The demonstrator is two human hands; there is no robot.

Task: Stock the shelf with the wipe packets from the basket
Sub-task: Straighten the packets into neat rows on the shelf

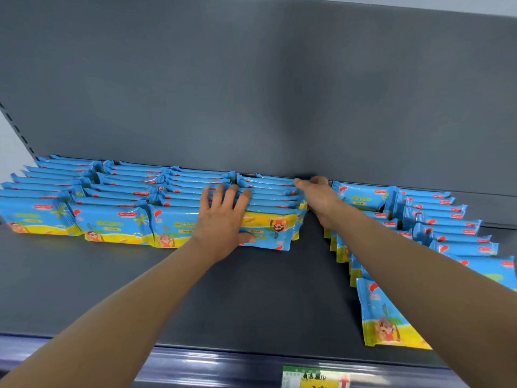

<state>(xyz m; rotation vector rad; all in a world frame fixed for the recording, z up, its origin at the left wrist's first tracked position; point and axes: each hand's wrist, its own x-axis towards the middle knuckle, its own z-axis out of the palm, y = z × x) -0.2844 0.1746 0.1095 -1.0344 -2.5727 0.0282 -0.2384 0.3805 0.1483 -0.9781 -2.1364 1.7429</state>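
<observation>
Partly hidden: right hand [317, 196] fingers [300, 182]

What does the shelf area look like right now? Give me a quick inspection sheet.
Surface: dark grey shelf, front half mostly bare.
Job's things: blue and yellow wipe packets standing in rows front to back from the left end to the middle; more rows on the right, with a front packet near the shelf edge. One middle packet faces upside down. Basket not in view.
Clutter: nothing seen.
Grippers: left hand spread flat on the middle row's front packet; right hand reaching to the back of that row, grip unclear.
Cables: nothing seen.
Surroundings: grey back panel; price label on the shelf's front rail.
</observation>
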